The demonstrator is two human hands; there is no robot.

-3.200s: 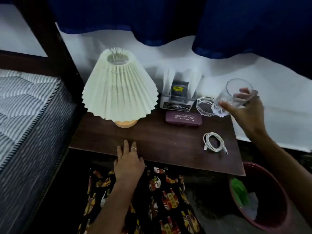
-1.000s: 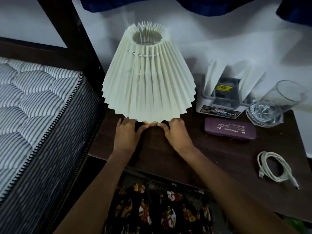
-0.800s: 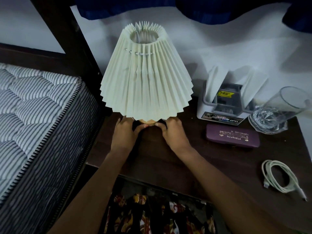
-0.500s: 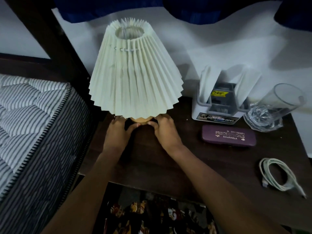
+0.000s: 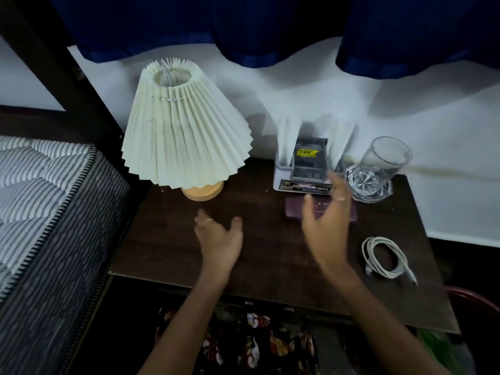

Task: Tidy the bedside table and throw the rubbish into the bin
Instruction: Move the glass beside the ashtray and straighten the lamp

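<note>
Beyond left hand (image 5: 219, 239) (empty, fingers spread), lamp (image 5: 184, 131), apart.

The dark wooden bedside table (image 5: 270, 255) carries a pleated lamp (image 5: 184, 136), a white organiser (image 5: 303, 171), a purple case (image 5: 295, 209), a glass (image 5: 378, 166) and a coiled white cable (image 5: 384, 255).

Both hands have let go of the lamp (image 5: 186, 131) base. The left hand (image 5: 219, 239) now hangs open over the near tabletop, and the right hand (image 5: 326, 226), blurred, has swung right, fingers spread above the purple glasses case (image 5: 295, 211). The lamp now stands free at the table's far left.
</note>
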